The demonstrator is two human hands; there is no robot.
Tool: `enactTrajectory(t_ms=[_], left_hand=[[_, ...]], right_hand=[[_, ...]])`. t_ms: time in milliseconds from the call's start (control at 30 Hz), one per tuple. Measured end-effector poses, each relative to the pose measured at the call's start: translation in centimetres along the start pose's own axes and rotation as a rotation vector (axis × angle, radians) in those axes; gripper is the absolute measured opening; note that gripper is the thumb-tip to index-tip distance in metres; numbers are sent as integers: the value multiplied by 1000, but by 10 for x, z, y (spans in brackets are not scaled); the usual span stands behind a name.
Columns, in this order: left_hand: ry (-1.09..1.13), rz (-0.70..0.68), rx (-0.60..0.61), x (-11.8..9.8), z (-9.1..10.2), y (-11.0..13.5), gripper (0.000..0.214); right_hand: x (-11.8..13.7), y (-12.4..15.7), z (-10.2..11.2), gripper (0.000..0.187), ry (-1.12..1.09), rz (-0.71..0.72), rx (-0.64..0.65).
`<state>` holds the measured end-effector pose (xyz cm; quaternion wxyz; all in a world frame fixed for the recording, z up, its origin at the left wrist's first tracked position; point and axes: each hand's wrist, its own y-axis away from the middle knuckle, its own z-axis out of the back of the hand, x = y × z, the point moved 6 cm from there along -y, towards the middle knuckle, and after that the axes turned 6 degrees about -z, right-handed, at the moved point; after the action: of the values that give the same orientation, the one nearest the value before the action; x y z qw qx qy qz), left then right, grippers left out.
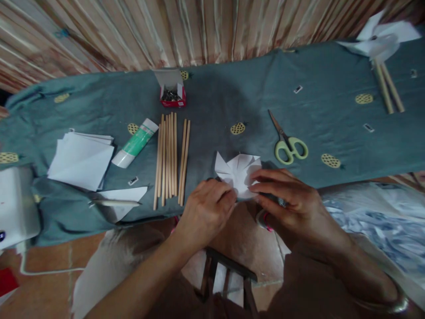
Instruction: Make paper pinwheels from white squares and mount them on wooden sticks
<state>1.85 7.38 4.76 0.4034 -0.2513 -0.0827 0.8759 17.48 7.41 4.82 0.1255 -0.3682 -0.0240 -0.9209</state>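
A white sheet of paper (239,170), cut with slits and raised into points, lies at the table's front edge. My left hand (210,206) is closed, its thumb and bent fingers pinching the near left part of the paper. At the right side, my right hand (288,199) has its fingertips on the paper's edge, fingers slightly parted and the thumb below; the exact grip is partly hidden. Green-handled scissors (288,148) rest just beyond my right hand. Left of the paper lie several thin wooden sticks (169,155) side by side.
A red box of small metal pins (172,95) stands open at the back. Leftward are a green-and-white glue tube (136,142), stacked paper squares (81,157), a pen (116,203) on a paper scrap and a white device (16,208). White paper pinwheels (380,40) on sticks lie far right.
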Motion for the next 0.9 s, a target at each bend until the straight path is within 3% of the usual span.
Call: enactTrajectory(t_ms=[167,467,700,900], left_hand=[[16,2,2,0,0,-1,11],[53,-9,39,1,1,0,11],[55,-8,75,0,-1,0,9],[69,-2,15,2,0,2,8]], right_hand=[[-5,-6,-5,11,-42,-18,16],[12,-18,-11,15,154,69,-49],[15,-23,-14,14,181,76,-78],[14,-24,-16,13,182,55,-93]])
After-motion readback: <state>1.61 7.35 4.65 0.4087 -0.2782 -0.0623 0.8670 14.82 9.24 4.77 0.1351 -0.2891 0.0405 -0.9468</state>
